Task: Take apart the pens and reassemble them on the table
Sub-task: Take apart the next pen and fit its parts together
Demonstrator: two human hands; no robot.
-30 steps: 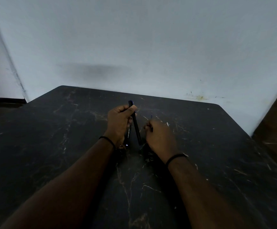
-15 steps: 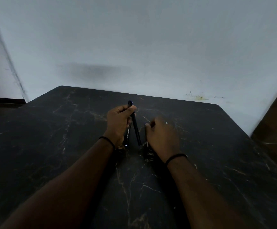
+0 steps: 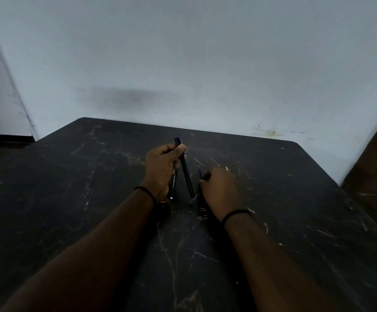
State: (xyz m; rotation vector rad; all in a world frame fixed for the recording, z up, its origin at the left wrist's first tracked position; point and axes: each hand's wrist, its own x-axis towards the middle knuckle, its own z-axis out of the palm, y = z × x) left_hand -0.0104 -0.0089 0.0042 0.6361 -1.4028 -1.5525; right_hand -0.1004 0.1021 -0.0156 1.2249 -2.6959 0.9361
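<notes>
Left hand (image 3: 160, 167) fingers grip a black pen (image 3: 185, 171); white barrel print unreadable. Right hand (image 3: 221, 192) pinches a thin refill (image 3: 200, 174).

The left hand (image 3: 160, 170) is hovering over the middle of the surface (image 3: 70, 199), holding 1 pen barrel (image 3: 186, 174) slanting toward the right hand (image 3: 219, 190). A second pen part (image 3: 173, 185) is hanging beneath the left palm. The right hand is sitting just right of the barrel's lower end, pinching a thin piece (image 3: 200, 174).

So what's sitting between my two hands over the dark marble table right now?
Head view: the long black pen barrel, pinched by the left hand, slants down toward the right hand.
</notes>
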